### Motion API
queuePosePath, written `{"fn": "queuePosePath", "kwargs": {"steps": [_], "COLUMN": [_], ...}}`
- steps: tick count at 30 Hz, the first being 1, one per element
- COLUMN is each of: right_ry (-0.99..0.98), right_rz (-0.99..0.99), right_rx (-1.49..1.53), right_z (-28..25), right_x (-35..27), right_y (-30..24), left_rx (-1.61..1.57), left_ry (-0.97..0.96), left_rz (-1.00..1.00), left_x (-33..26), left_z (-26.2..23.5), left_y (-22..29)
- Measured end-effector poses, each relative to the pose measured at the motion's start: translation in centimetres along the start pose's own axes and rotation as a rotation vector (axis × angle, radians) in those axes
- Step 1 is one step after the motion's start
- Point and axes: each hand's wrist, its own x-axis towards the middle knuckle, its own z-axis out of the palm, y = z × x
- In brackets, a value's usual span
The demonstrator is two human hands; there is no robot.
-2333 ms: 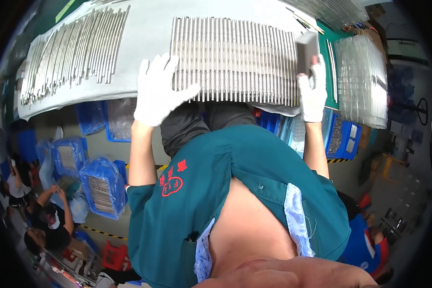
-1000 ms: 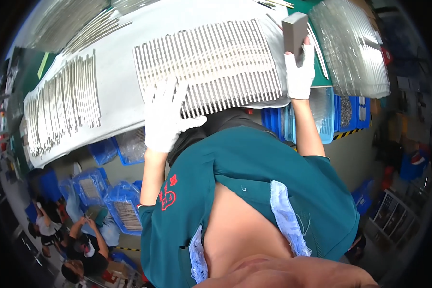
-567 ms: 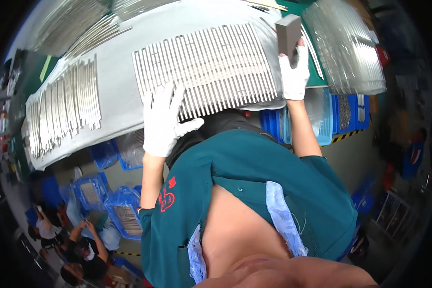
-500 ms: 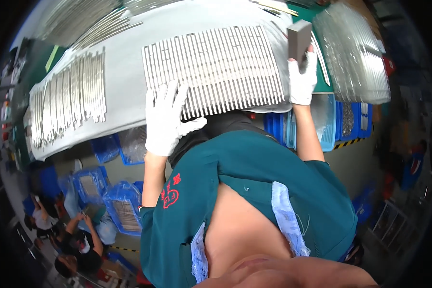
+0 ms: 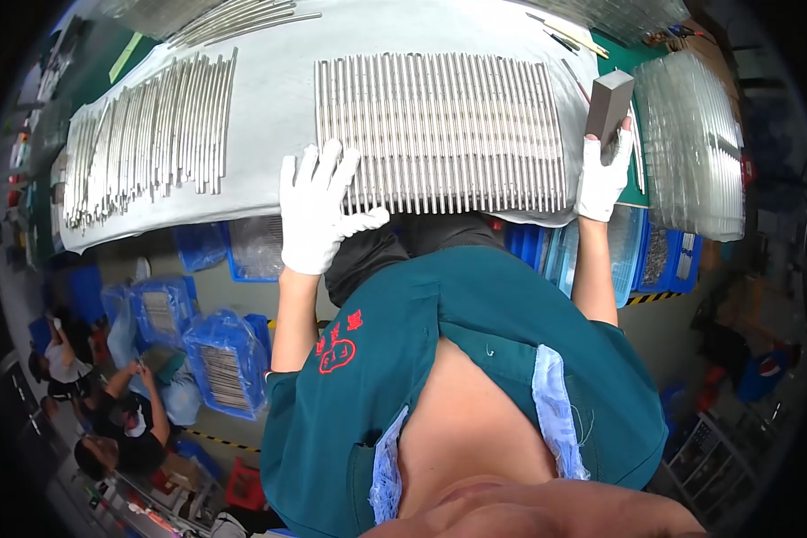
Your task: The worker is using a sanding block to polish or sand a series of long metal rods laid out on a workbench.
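A row of slim metal rods (image 5: 439,134) lies side by side across the cloth in front of me, their near ends at the table's front edge. My left hand (image 5: 318,211), in a white glove, is spread open with its fingers on the row's near left corner. Just beyond the row's right end, my right hand (image 5: 604,184), gloved with bare fingertips showing, grips a grey-brown rectangular block (image 5: 609,103). The block is held upright, apart from the rods; it looks like a sanding block, and some fingers are hidden behind it.
More loose rods (image 5: 152,134) lie on the white cloth (image 5: 273,134) at left. Clear plastic trays (image 5: 695,143) are stacked at right, near several thin sticks. Blue bins (image 5: 659,260) stand below the table edge. People (image 5: 134,412) sit at the lower left.
The view has shifted, so the table sits higher and further right. Dark rectangular marks across the rods no longer show; their upper faces look different, as if turned. Both hands keep similar poses.
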Motion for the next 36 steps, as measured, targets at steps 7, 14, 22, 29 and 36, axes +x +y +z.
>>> {"fn": "queuePosePath", "kwargs": {"steps": [7,14,22,29,36], "right_ry": [0.015,0.01,0.027,0.036,0.02], "right_rz": [0.012,0.006,0.04,0.033,0.081], "right_rx": [0.091,0.063,0.055,0.079,0.076], "right_z": [0.3,0.1,0.3,0.1,0.2], "right_x": [0.0,0.1,0.1,0.2,0.1], "right_y": [0.7,1.1,0.8,1.4,0.2], "left_rx": [-0.052,-0.068,-0.094,-0.082,-0.089], "left_ry": [0.023,-0.084,-0.113,-0.101,-0.062], "left_rz": [0.006,-0.063,-0.076,-0.139,-0.18], "left_x": [-0.5,-1.1,-0.4,-1.7,-2.5], "left_z": [-0.2,-1.8,-1.5,-2.5,-2.7], "left_y": [0.2,1.7,2.8,1.1,0.3]}}
